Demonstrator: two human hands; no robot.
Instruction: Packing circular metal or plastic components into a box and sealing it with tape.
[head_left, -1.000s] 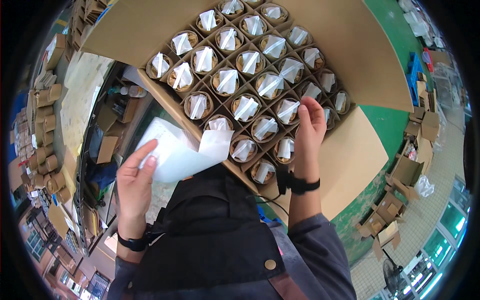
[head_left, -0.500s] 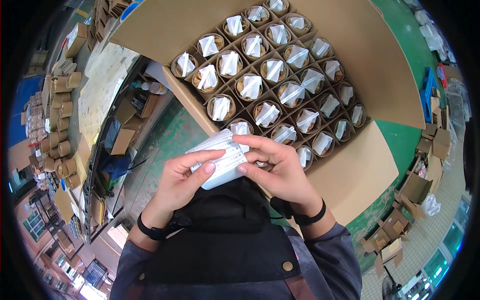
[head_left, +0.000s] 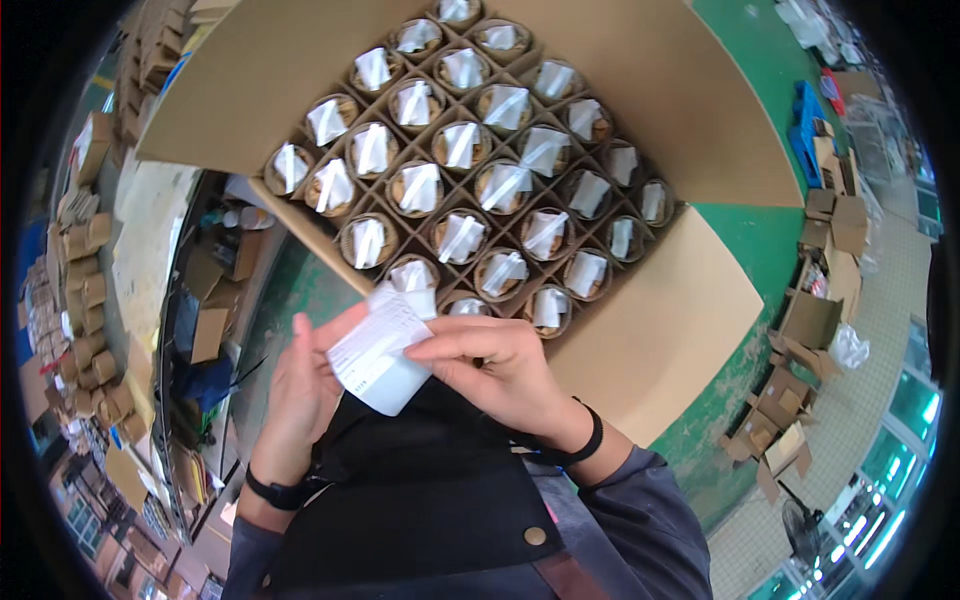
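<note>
A small stack of white printed paper slips (head_left: 378, 358) is held between my hands, in front of the carton's near corner. My left hand (head_left: 300, 385) supports its left side, with the thumb raised off the paper and the other fingers partly hidden behind it. The thumb and fingers of my right hand (head_left: 500, 375) pinch its right edge. Just beyond is a large open cardboard carton (head_left: 325, 243), with a cardboard divider grid. Round tubs (head_left: 368, 241) with brownish contents stand in the cells, with white slips or packets on top.
The carton's flaps (head_left: 660, 320) spread outward over the green floor (head_left: 745, 255). On the left stands a workbench (head_left: 150, 235) with cardboard rings (head_left: 85, 290) along it. Opened boxes (head_left: 785, 400) and a fan (head_left: 800, 525) are at the right.
My left thumb has lifted off the slips, and they have turned and tilted. Both hands have shifted left and a little down in view; the carton also appears farther left.
</note>
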